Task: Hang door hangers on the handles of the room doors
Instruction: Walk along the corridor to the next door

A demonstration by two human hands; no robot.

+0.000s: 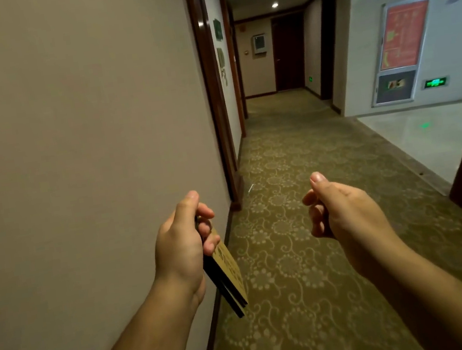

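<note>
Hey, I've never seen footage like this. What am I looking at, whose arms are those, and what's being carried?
It is one picture from a camera worn on a person's head, looking forward and down, so both arms are the wearer's own. The corridor has patterned carpet. The left hand holds a small stack of door hangers, hanging down beside the wall. The right hand is curled and holds nothing. A dark door frame stands ahead on the left.

We see our two bare hands, the left hand [178, 243] and the right hand [346, 215]. Our left forearm [145, 335] and right forearm [435, 288] are bare too, as far up as we can see. The nail [317, 176] on our right thumb is short and plain.
</note>
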